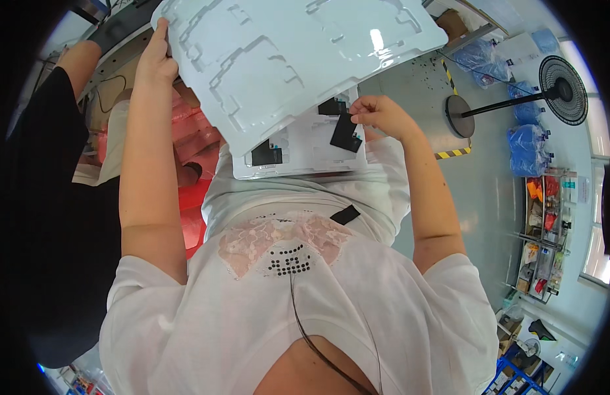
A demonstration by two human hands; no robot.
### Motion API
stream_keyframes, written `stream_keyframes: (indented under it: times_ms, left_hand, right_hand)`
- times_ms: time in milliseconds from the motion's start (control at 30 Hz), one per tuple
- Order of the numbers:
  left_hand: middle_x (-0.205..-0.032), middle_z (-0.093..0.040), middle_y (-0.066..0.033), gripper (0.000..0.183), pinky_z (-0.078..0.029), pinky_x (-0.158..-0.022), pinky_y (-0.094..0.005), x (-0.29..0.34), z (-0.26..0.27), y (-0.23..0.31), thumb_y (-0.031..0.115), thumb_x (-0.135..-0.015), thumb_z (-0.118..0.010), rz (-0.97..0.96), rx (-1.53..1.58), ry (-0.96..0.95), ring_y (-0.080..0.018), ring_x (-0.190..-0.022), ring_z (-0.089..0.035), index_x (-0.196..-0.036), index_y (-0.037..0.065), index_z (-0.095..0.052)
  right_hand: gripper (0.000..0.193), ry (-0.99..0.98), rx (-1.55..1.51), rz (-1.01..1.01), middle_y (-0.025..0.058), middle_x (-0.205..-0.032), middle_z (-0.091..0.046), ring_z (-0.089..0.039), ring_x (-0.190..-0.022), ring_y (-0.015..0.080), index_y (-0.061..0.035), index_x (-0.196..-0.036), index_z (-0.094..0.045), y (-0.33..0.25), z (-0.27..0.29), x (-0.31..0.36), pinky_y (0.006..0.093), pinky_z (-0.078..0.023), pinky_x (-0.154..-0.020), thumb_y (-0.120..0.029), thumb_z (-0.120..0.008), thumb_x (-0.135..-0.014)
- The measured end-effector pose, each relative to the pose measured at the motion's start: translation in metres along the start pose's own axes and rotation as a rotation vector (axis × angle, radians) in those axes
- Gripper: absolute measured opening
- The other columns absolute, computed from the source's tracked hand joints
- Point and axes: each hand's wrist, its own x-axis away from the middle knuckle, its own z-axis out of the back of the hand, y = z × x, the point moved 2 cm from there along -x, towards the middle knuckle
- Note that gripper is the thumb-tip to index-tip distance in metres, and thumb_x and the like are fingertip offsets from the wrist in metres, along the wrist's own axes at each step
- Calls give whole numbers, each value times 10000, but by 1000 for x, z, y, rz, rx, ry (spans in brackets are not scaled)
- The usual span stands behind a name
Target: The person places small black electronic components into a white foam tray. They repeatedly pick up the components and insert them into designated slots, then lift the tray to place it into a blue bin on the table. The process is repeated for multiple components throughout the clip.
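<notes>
A large white moulded plastic tray (305, 59) is raised and tilted, with my left hand (159, 59) gripping its left edge. Beneath it a second white tray (305, 161) lies on my lap, partly covered by the raised one. My right hand (384, 117) pinches the upper corner of a flat black notched piece (345, 134) over the lower tray's right side. Another black piece (266, 155) sits in the lower tray at its left. One more black piece (330, 106) shows farther back, partly hidden by the raised tray.
To the left is another person in black (48, 197), close to my left arm. Red plastic (191, 204) lies beside my left leg. A black standing fan (561, 90) and blue bottles in plastic wrap (529, 145) stand at right, near a loaded shelf rack (545, 237).
</notes>
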Motion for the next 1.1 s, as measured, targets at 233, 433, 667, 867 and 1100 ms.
stream_keyframes:
  times_ms: [233, 433, 667, 867, 1100]
  left_hand:
    - [-1258, -551, -107, 447, -461, -949, -368, 8, 18, -10, 329, -926, -560, 78, -106, -4, -234, -1108, -552, -1248, 22, -514]
    - [-1234, -565, -119, 606, -463, -918, -407, 25, 32, -53, 482, -869, -587, 410, -372, -215, -254, -1098, -554, -1246, 13, -520]
    - [-1227, -422, -316, 523, -368, -965, -482, 1, 38, -166, 250, -806, -648, -546, -1225, -1, -475, -1102, -450, -1220, -20, -478]
    - [-1185, -470, -318, 503, -380, -955, -458, -9, 39, -155, 231, -840, -601, -399, -1281, -158, -441, -1114, -467, -1240, -35, -452]
    - [-814, -625, -208, 410, -471, -709, -470, -10, -116, -8, 358, -900, -493, -546, -1509, -441, -386, -801, -595, -758, 0, -635]
  right_hand:
    - [253, 483, 474, 287, 122, -832, -634, -602, -823, 266, 9, -909, -670, 23, -49, 11, 358, -474, -765, -149, -713, -716]
    - [285, 995, -231, -35, 83, -852, -631, -560, -759, 157, 0, -940, -662, 28, -12, 57, 290, -458, -663, -251, -674, -804]
    - [252, 930, -257, 154, 6, -886, -620, -518, -710, 76, -23, -941, -660, -25, 39, -26, 217, -409, -604, -256, -573, -900]
    - [257, 1052, 5, 590, 68, -846, -625, -567, -748, 136, -10, -942, -658, -130, 94, -139, 269, -439, -657, -251, -587, -885]
    - [509, 1105, 810, 55, 225, -1079, -579, -519, -1070, 394, -9, -1073, -635, -179, 151, -321, 500, -405, -881, -455, -508, -862]
